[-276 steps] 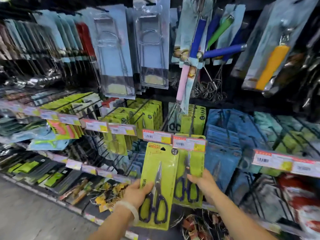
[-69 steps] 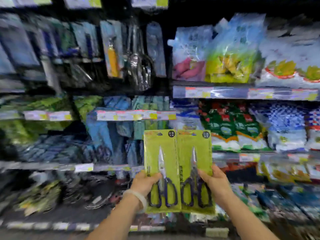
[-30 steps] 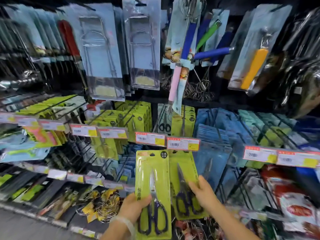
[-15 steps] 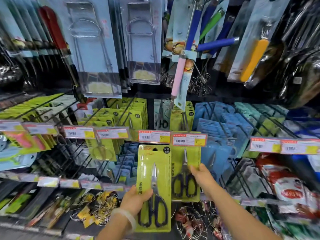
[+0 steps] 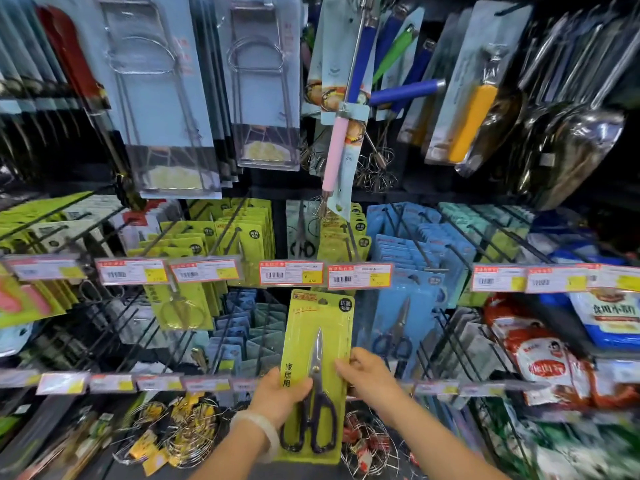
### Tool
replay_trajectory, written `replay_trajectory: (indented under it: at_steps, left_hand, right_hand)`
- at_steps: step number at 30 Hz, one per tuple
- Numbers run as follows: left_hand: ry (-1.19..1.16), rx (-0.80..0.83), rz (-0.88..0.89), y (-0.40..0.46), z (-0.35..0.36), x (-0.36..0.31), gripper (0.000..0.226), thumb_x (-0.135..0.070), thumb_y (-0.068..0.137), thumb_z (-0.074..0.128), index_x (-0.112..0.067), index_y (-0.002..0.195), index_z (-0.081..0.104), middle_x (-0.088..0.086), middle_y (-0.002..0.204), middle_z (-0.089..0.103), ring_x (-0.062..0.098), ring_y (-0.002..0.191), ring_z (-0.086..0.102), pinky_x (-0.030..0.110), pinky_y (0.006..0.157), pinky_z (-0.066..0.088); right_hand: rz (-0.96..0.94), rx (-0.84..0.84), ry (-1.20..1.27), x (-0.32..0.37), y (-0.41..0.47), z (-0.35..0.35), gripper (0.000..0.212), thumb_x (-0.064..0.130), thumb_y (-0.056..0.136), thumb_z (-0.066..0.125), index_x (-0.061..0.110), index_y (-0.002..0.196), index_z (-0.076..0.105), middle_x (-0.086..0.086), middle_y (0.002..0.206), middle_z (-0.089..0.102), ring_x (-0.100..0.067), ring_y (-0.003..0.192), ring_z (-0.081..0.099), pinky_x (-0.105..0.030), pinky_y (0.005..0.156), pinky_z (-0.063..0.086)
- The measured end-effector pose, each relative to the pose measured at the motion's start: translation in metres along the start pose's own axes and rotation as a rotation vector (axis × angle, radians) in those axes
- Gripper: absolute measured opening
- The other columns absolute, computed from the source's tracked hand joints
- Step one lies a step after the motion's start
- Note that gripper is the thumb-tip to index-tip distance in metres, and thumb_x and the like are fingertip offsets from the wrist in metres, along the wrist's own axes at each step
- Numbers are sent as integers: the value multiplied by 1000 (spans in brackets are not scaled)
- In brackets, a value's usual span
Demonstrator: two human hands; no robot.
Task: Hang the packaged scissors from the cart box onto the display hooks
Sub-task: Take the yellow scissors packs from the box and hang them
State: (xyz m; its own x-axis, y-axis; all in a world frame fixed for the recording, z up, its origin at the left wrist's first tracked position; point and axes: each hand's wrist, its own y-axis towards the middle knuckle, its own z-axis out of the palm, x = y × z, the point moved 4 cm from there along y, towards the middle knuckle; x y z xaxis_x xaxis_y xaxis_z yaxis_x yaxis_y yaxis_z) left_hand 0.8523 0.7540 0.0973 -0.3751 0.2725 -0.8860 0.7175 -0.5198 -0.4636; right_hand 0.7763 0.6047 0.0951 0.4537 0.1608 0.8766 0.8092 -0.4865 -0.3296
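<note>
Lime-green cardboard blister pack of dark-handled kitchen scissors (image 5: pixel 317 372), upright, blades pointing to 12 o'clock, held low in the middle of the view in front of the display rack. Left hand (image 5: pixel 281 393), a pale bangle (image 5: pixel 260 434) on its wrist, grips the pack's left edge, thumb curled over the front near the scissor pivot. Right hand (image 5: pixel 369 375) pinches the pack's right edge, fingertips on the front of the card. At 12 o'clock from the pack, just above its top edge, two red-bordered white price tags (image 5: pixel 325 277) side by side on the ends of black wire display hooks (image 5: pixel 228 230); the pack's hang hole lies below these tags and is on no hook. Behind the tags, rows of matching lime-green scissor packs (image 5: pixel 242 233) already hanging. At 2 o'clock from the held pack, blue-carded scissor packs (image 5: pixel 408 306) on neighbouring hooks. At 10 o'clock, further green-carded scissors (image 5: pixel 180 306). Upper tier: clear-fronted packs of wire kitchen tools (image 5: pixel 159 98), whisks with pink, blue and green handles (image 5: pixel 349 98), metal ladles in film (image 5: pixel 561 133). At 7 o'clock, loose wire items with yellow tags (image 5: pixel 180 434), blurred.
</note>
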Motion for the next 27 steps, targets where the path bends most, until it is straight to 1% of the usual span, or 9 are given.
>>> replay_trajectory:
  at_steps: [3, 5, 7, 10, 14, 17, 21, 24, 27]
  left_hand:
    - [110, 45, 31, 1, 13, -5, 15, -24, 94, 55, -10, 99, 51, -7, 111, 54, 8, 100, 53, 33, 97, 41]
    - [157, 64, 67, 0, 24, -12, 18, -25, 97, 49, -22, 81, 41, -10, 92, 47, 4, 82, 47, 25, 84, 34]
    - [181, 17, 128, 4, 29, -18, 17, -25, 96, 50, -23, 81, 42, -7, 89, 50, 10, 86, 46, 26, 81, 35]
    - [217, -64, 187, 12, 34, -28, 15, -25, 93, 56, -10, 88, 54, 7, 89, 58, 18, 80, 53, 40, 80, 47]
    - [232, -69, 203, 20, 42, -42, 25, -28, 92, 56, -3, 93, 60, 11, 86, 60, 20, 75, 55, 36, 74, 49]
    - [278, -62, 185, 26, 46, -47, 22, -29, 93, 56, -7, 95, 61, 9, 85, 61, 21, 74, 55, 31, 69, 46]
    - [293, -50, 149, 31, 47, -49, 15, -28, 92, 58, -15, 85, 60, 7, 85, 62, 23, 77, 59, 37, 78, 52]
    - [296, -42, 146, 35, 47, -48, 11, -25, 91, 59, -14, 87, 61, 7, 88, 64, 23, 81, 59, 37, 81, 51]
    - [315, -45, 172, 38, 47, -46, 14, -26, 88, 62, -12, 86, 61, 9, 88, 62, 21, 79, 56, 38, 81, 51]
  right_hand:
    - [35, -103, 86, -10, -4, -6, 29, 37, 88, 57, 8, 89, 53, -7, 86, 55, -18, 79, 54, -52, 90, 52]
    - [33, -134, 125, -8, -8, -15, 24, 34, 88, 57, 13, 80, 49, -5, 78, 51, -17, 72, 51, -45, 82, 54]
    - [-13, -176, 124, 6, -14, -27, 26, 24, 93, 54, 16, 72, 42, 0, 66, 40, -12, 60, 40, -26, 60, 42]
    - [-106, -237, 102, 22, -12, -45, 28, 18, 94, 52, 17, 69, 39, 4, 62, 35, -11, 56, 34, -23, 52, 31]
    - [-137, -257, 94, 33, -3, -58, 16, 18, 95, 51, 14, 79, 48, 0, 68, 40, -12, 61, 37, -24, 56, 34]
    - [-94, -257, 131, 32, 2, -62, 12, 19, 96, 49, 13, 85, 52, -1, 70, 43, -13, 62, 40, -25, 56, 36]
    - [-54, -248, 101, 27, 10, -61, 16, 22, 96, 49, 7, 96, 54, -6, 81, 47, -17, 71, 44, -29, 64, 40]
    - [-63, -282, 60, 27, 13, -62, 15, 22, 95, 49, 9, 87, 50, -2, 73, 43, -14, 64, 40, -29, 63, 36]
    - [-84, -310, 40, 22, 15, -60, 18, 21, 95, 49, 3, 91, 52, -2, 72, 41, -14, 64, 38, -29, 64, 35]
